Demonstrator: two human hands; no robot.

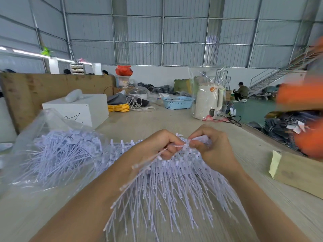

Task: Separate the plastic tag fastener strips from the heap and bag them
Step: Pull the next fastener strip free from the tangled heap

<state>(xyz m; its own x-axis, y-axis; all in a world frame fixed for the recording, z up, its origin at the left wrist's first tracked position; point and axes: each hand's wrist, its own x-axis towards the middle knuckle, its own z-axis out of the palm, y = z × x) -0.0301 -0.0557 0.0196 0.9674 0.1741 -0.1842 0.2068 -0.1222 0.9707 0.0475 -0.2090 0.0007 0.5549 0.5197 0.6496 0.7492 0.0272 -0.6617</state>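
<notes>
Head view, 2 hands, left hand (158, 145), right hand (212, 147), pinching fastener strip (181, 145) between them

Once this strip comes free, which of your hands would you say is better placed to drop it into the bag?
Probably the left hand: the open clear bag of fasteners lies on its side of the table, and it already grips the strip.

A white box (82, 109) sits toward the tabletop's (148, 119) far left edge; yellow cord (118, 107), a blue basket (178, 102) and a bagged white kettle (208, 102) stand farther back.
</notes>
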